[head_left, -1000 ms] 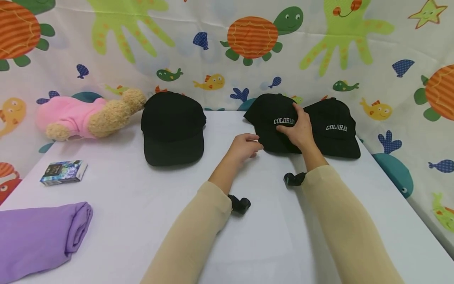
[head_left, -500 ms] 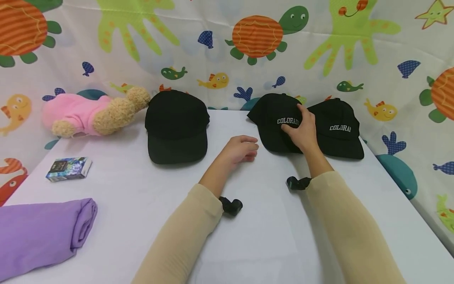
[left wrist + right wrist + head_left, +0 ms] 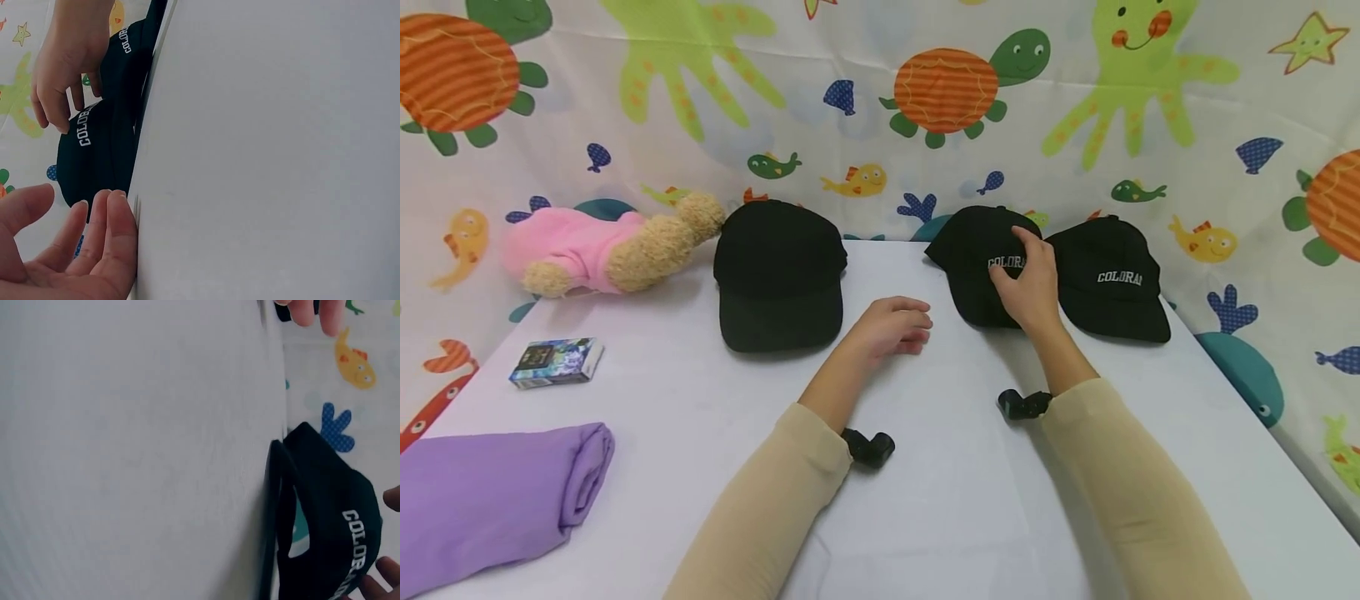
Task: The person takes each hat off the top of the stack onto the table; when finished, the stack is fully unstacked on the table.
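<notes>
In the head view, a black baseball cap [image 3: 973, 287] with white lettering stands on the table at centre right. My right hand [image 3: 1032, 279] is in front of it, thumb and fingers spread apart and partly covering the lettering. The right wrist view shows the fingertips [image 3: 390, 570] right by the crown of that cap [image 3: 328, 531]. Left of it, my left hand [image 3: 891, 329] hovers over the table with relaxed fingers and nothing in them. A second lettered black cap [image 3: 1108, 304] sits close on the right. A third black cap [image 3: 781, 283], its front plain, stands left of my left hand.
A plush toy in pink clothing [image 3: 576, 246] lies at the back left. In front of it are a small patterned box [image 3: 556, 362] and a folded purple cloth [image 3: 497, 500]. The white table [image 3: 925, 517] ends against a sea-animal printed curtain [image 3: 820, 50].
My left hand has moved left, away from the middle cap's brim. My right hand stays by that cap, shifting slightly. The view has swung a little, and the caps keep their places.
</notes>
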A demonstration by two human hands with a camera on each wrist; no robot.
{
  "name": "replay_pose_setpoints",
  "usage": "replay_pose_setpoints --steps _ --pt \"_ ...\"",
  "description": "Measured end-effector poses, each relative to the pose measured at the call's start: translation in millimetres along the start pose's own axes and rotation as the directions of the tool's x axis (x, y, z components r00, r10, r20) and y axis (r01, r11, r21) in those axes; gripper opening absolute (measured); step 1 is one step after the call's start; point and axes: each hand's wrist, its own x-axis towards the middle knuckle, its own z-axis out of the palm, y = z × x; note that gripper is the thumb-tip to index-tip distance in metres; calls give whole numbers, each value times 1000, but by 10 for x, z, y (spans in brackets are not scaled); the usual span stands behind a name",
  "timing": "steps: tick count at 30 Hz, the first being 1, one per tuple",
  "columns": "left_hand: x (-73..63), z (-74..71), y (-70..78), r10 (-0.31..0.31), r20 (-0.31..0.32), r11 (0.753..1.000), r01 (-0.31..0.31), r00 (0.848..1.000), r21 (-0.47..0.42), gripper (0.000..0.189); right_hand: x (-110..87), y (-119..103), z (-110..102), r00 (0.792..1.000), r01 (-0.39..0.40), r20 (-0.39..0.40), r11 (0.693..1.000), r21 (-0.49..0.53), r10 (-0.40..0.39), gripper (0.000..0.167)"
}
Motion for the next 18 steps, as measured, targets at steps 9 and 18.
replay_pose_setpoints --steps 9,18 --pt "-82 -90 -28 -6 5 1000 6 1000 8 39 -116 -117 51 1000 29 6 998 49 -30 58" --pt "-170 -167 -38 -4 10 1000 4 1000 1 39 -190 -250 155 994 104 29 991 80 -106 52"
